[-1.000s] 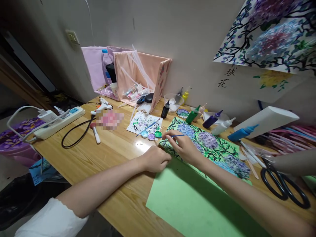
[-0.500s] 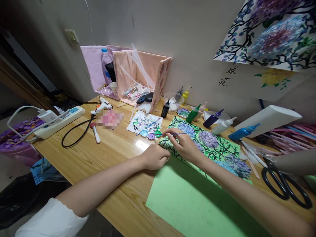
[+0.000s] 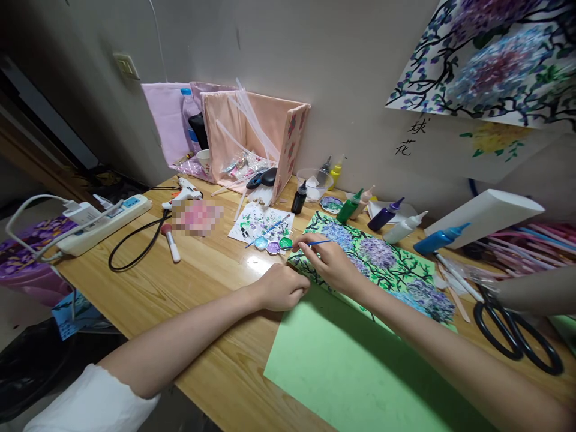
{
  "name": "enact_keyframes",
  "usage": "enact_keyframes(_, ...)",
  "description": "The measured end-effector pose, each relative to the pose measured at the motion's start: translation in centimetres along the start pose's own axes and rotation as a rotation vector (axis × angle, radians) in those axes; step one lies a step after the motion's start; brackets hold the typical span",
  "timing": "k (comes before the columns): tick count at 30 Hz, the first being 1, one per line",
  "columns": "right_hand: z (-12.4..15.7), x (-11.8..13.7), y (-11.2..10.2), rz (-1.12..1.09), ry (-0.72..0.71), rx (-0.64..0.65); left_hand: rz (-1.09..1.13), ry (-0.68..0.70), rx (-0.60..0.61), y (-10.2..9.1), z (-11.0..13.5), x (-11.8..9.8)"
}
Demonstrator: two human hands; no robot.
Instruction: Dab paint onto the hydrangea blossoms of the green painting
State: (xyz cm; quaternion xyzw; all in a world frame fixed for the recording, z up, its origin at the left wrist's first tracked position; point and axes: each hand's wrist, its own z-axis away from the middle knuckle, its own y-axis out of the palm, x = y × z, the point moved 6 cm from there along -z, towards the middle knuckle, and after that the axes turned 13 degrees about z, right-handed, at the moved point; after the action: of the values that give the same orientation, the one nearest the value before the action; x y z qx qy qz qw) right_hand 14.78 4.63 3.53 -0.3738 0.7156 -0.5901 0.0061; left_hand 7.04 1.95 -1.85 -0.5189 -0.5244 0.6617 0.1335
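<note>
My right hand pinches a thin blue paintbrush, its tip at the small paint palette beside the painting. The painting is a green sheet with purple and blue flower clusters and black branches, lying on the wooden table. My left hand rests closed in a loose fist on the table, pressing the painting's near corner. A plain light green sheet lies under my right forearm.
Paint bottles stand in a row behind the painting. A pink fabric box, a glue gun, a power strip and a spattered paper lie to the left. Black scissors and a white box sit right.
The brush hand has shifted slightly left toward the palette. My left hand has stayed put; the view has drifted a little.
</note>
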Motion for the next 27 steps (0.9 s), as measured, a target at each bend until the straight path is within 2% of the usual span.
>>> enact_keyframes(13, 0.0, 0.3, -0.1, 0.017, -0.034, -0.027, 0.005, -0.001, 0.006, 0.1, 0.0, 0.1)
enact_keyframes(18, 1.0, 0.4, -1.9, -0.010, -0.031, -0.086, 0.019, -0.008, -0.002, 0.0, 0.1, 0.1)
enact_keyframes(22, 4.2, -1.2, -5.3, -0.012, 0.082, -0.228, 0.039, 0.003, -0.009, -0.1, 0.0, 0.1)
enact_keyframes(24, 6.9, -2.5, -6.8, -0.003, 0.175, -0.317, 0.053, 0.003, -0.014, -0.1, 0.0, 0.1)
enact_keyframes(27, 11.9, -4.2, -7.8, -0.033, 0.256, -0.447, 0.074, -0.017, -0.023, -0.2, -0.1, 0.2)
